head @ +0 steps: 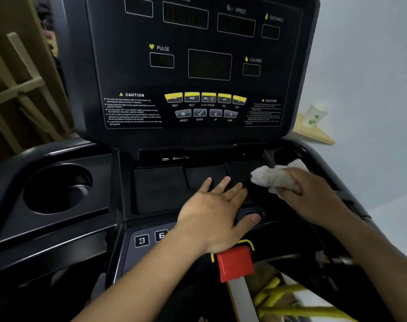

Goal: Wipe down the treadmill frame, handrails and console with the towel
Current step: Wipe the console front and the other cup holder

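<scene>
The black treadmill console [197, 66] fills the view, with dark displays and yellow and grey buttons. Below it lies a flat black tray shelf [160, 189]. My left hand [216, 210] rests flat on that shelf, fingers straight and spread. My right hand [314, 194] grips a bunched white towel [272, 175] and presses it on the shelf's right end, just beside the right cup holder [286, 156].
A deep round cup holder [58, 189] sits at the left. A red safety key [235, 263] with a strap hangs below my left wrist. Number buttons [151, 238] lie at the lower edge. Wooden frames [23, 89] stand left; a white bottle [316, 115] stands on a wooden shelf at right.
</scene>
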